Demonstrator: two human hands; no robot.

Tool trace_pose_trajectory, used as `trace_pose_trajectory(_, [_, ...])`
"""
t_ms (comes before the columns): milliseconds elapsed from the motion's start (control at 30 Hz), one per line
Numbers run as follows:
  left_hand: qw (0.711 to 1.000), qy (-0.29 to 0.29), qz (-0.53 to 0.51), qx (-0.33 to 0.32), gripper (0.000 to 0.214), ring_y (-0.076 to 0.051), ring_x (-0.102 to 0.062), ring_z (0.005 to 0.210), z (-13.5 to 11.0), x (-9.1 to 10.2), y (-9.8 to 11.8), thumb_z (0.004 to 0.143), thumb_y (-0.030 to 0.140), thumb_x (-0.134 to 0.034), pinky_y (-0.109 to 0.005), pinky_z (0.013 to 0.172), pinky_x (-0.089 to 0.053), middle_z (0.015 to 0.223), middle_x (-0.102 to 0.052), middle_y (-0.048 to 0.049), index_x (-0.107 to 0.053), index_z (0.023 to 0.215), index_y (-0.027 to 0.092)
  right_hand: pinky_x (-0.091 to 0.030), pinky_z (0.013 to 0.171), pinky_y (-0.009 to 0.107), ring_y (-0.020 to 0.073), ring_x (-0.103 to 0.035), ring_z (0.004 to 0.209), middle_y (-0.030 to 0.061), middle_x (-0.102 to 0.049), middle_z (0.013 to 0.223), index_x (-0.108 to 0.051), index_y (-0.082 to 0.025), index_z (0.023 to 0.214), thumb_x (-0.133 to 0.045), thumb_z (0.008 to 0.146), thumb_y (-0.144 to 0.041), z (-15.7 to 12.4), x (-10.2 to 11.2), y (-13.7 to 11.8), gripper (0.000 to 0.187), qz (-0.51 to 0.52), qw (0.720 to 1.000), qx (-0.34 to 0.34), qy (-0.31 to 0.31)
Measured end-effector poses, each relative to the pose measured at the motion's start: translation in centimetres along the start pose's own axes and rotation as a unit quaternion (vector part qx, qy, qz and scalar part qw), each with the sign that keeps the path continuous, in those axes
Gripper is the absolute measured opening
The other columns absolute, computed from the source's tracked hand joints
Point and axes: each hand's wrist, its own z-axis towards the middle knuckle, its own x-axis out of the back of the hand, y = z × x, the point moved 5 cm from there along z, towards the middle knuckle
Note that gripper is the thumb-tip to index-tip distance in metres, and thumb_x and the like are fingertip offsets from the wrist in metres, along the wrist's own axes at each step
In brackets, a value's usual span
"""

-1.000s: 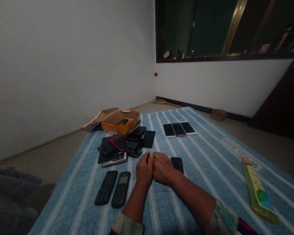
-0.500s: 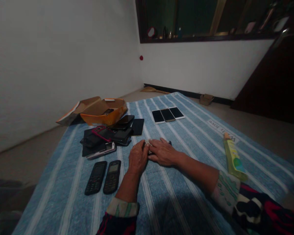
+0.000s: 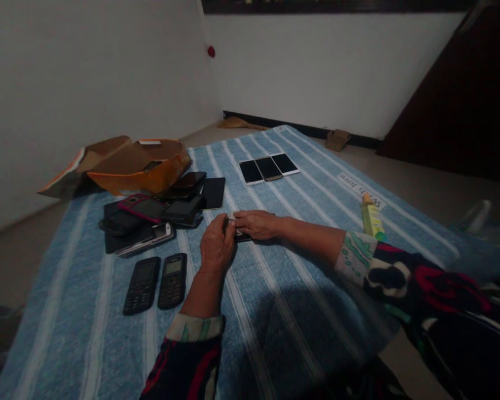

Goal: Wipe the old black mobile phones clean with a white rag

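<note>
My left hand (image 3: 217,243) is closed at the near left end of a dark, flat, phone-like thing (image 3: 243,238) on the bed-like striped cloth. My right hand (image 3: 256,224) lies over the same thing, its fingers bent together and meeting the left fingertips. A small pale scrap (image 3: 232,218) shows between the fingers; its kind is unclear. Both hands hide most of the dark thing. Left of my left hand, two black keypad phones (image 3: 141,284) (image 3: 173,280) lie side by side. Farther off, three smartphones (image 3: 269,168) lie in a row, screens up.
A heap of phones (image 3: 150,219) lies at the left, in front of an open orange cardboard box (image 3: 139,180). A yellow-green bottle (image 3: 372,221) lies at the right on the blue striped cloth (image 3: 308,261). White walls stand beyond, with a dark slanted panel (image 3: 450,111) at the right.
The view has tilted down and shifted, so everything sits higher and further left. More of the dark flat thing shows under my right hand. Both hands stay together over it.
</note>
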Motion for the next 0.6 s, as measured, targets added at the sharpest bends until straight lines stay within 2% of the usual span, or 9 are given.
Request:
trace_pose_trajectory(133, [0.998,0.006,-0.014,-0.058,0.041,-0.028,-0.054,0.123,0.0,-0.1,0.8,0.089,0.028,-0.041,-0.043,0.105,-0.041,0.130,-0.060,-0.0159,-0.056,0.123,0.012,-0.043,0.092,0.033,0.0187,-0.055,0.097,0.0081,-0.056,0.110,-0.064,-0.013,0.104,-0.046,0.097,-0.020,-0.3,0.5,0.1,0.022,0.026,0.999,0.027,-0.010])
trace_pose_trajectory(233, [0.995,-0.020,-0.014,-0.095,0.042,-0.025,-0.054,0.122,-0.1,-0.4,1.5,0.084,0.016,-0.038,-0.040,0.106,-0.041,0.129,-0.061,-0.0124,-0.057,0.121,0.015,-0.040,0.097,0.033,0.0185,-0.054,0.105,0.0076,-0.059,0.111,-0.066,-0.012,0.101,-0.046,0.094,-0.015,-0.3,1.0,0.2,0.022,0.047,0.998,0.045,-0.016])
trace_pose_trajectory(333, [0.995,-0.042,0.016,-0.090,0.042,-0.026,-0.061,0.109,0.0,-0.5,1.9,0.079,0.011,-0.039,-0.040,0.098,-0.046,0.114,-0.067,-0.0100,-0.060,0.115,0.016,-0.038,0.099,0.033,0.0184,-0.053,0.110,0.0077,-0.062,0.110,-0.065,-0.009,0.106,-0.043,0.089,-0.004,0.0,1.5,0.5,0.029,0.066,0.996,0.053,-0.011])
trace_pose_trajectory(433, [0.994,-0.051,0.060,-0.077,0.034,-0.028,-0.063,0.097,0.0,-0.2,2.3,0.080,0.013,-0.040,-0.040,0.089,-0.049,0.099,-0.069,-0.0115,-0.063,0.106,0.015,-0.039,0.099,0.032,0.0182,-0.053,0.112,0.0094,-0.062,0.113,-0.063,-0.006,0.112,-0.040,0.082,0.002,0.2,1.7,0.9,0.039,0.080,0.996,0.049,0.006])
trace_pose_trajectory(600, [0.991,-0.048,0.098,-0.077,0.029,-0.028,-0.063,0.093,-0.2,0.1,2.9,0.082,0.014,-0.042,-0.039,0.085,-0.048,0.094,-0.069,-0.0114,-0.063,0.101,0.016,-0.041,0.096,0.032,0.0179,-0.054,0.106,0.0077,-0.061,0.107,-0.064,-0.010,0.106,-0.043,0.077,0.005,0.1,0.9,1.1,0.039,0.089,0.995,0.041,0.030])
